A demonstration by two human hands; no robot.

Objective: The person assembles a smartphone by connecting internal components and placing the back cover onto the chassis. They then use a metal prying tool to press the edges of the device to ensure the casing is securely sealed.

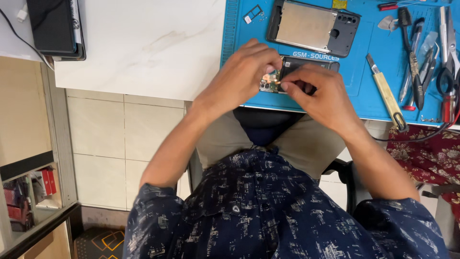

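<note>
An opened smartphone [292, 65] lies on a blue work mat [357, 81], its circuit board exposed at the left end. My left hand [242, 76] rests on that end with fingers curled over the board. My right hand [318, 88] pinches at the board beside it, fingertips close together; whether a small part is between them is hidden. The phone's removed back frame [314, 26], grey with a black camera end, lies just beyond on the mat.
Several hand tools [421, 52] lie at the mat's right: tweezers, screwdrivers, scissors, a yellow-handled knife [388, 93]. A SIM tray [252, 13] sits at the mat's top left. A white marble tabletop [143, 43] extends left, with black devices [55, 26] stacked at its corner.
</note>
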